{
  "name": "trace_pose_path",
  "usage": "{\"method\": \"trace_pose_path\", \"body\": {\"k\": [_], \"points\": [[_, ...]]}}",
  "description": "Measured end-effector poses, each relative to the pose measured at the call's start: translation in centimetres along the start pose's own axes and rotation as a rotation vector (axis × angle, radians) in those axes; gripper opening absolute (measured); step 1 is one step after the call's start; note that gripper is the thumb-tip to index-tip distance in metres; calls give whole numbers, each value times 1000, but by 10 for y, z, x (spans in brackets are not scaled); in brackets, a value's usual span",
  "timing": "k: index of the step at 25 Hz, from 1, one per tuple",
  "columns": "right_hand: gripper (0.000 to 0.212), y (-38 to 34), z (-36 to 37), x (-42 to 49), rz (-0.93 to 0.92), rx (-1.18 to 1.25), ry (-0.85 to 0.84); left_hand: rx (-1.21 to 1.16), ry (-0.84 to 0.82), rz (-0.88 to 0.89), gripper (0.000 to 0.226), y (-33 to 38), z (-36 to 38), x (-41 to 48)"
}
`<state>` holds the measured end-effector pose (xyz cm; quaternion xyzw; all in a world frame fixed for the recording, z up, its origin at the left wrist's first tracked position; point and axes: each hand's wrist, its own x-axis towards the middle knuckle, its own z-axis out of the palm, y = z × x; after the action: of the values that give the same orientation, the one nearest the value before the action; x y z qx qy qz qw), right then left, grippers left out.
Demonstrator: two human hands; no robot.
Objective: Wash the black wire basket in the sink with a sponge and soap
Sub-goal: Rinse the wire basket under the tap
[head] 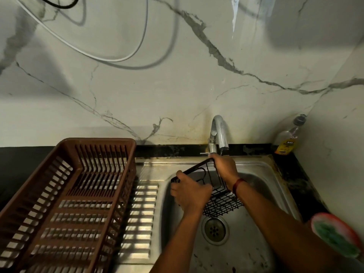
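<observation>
Over the sink [275,174], both hands' fingers [178,175] clasp the tilted black wire basket [220,203] by opposite rim ends

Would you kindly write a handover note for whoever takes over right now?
Left hand grips the left end of the black wire basket; right hand grips its far rim under the tap.
It is held tilted over the sink bowl.
Sponge lies unheld on the right counter; a bottle, perhaps soap, stands in the back corner.
No suds visible; scrubbing and rinsing seem left.
</observation>
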<state>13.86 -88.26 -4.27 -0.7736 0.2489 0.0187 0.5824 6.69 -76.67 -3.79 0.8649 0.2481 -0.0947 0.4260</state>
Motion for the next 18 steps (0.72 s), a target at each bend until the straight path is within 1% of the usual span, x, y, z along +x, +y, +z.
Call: {"method": "trace_pose_path", "body": {"k": [2,3,5,6,8,10,12,13,15,16,17,18], "points": [[34,-14,0,-7,-131,-20,-108,-98,5,-29,90,1,1,4],[36,-18,-1,-8,-192,-28,-178,-108,10,-16,90,1,2,6],[47,-16,-4,-8,-275,-72,-303,-122,19,-17,89,1,2,8],[54,-8,-7,-6,-285,-84,-333,-154,22,-34,87,2,0,9],[68,21,-18,7,-212,-104,-317,-242,16,-77,84,3,-8,13],[82,55,-36,20,-59,-122,-277,-309,9,-96,82,4,-16,18],[81,84,-49,32,79,-111,-254,-339,2,-102,82,5,-22,20],[78,94,-52,37,118,-106,-246,-339,-1,-105,82,5,-24,22],[75,96,-50,40,113,-121,-219,-321,-11,-115,79,4,-26,25],[77,88,-46,39,59,-157,-237,-324,-14,-140,79,3,-27,25],[82,79,-40,38,-15,-210,-277,-335,-25,-167,80,1,-27,25],[82,66,-33,33,-85,-256,-334,-355,-56,-196,83,-1,-27,24]]}}
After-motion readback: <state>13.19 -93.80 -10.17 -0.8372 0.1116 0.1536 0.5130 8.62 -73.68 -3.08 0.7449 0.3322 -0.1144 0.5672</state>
